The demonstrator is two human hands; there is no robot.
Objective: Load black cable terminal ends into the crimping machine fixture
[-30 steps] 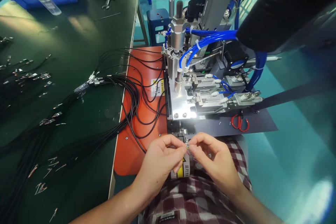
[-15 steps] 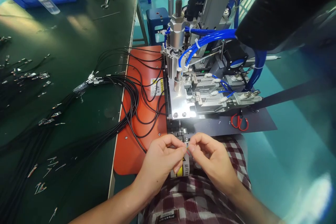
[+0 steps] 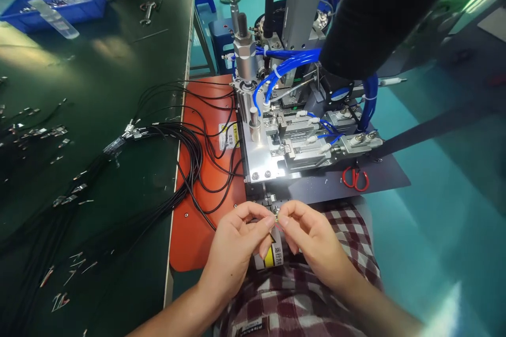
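Note:
My left hand (image 3: pixel 239 234) and my right hand (image 3: pixel 308 231) meet fingertip to fingertip at the front edge of the machine (image 3: pixel 261 160). Both are closed in a pinch around thin coloured wire ends (image 3: pixel 277 219), of which only a small bit shows between the fingers. Just behind the fingertips lies a small metal fixture (image 3: pixel 269 199). Several black cables (image 3: pixel 193 155) run in loops over the orange plate (image 3: pixel 207 246) to the left of my hands. A label with yellow and black marking (image 3: pixel 270 258) shows below my fingers.
Bundled cables with connectors (image 3: pixel 132 130) lie on the dark green table (image 3: pixel 130 63). A blue bin (image 3: pixel 79 13) and a wrench (image 3: pixel 148 12) sit at its back. Red-handled scissors (image 3: pixel 356 179) rest on the machine's base plate. Blue air tubes (image 3: pixel 296 60) and a black hose (image 3: pixel 356 26) cross above.
The camera view has shifted slightly, so the machine and table appear further left and a little lower. Both hands keep their pinch, and the fingertips have barely moved relative to each other.

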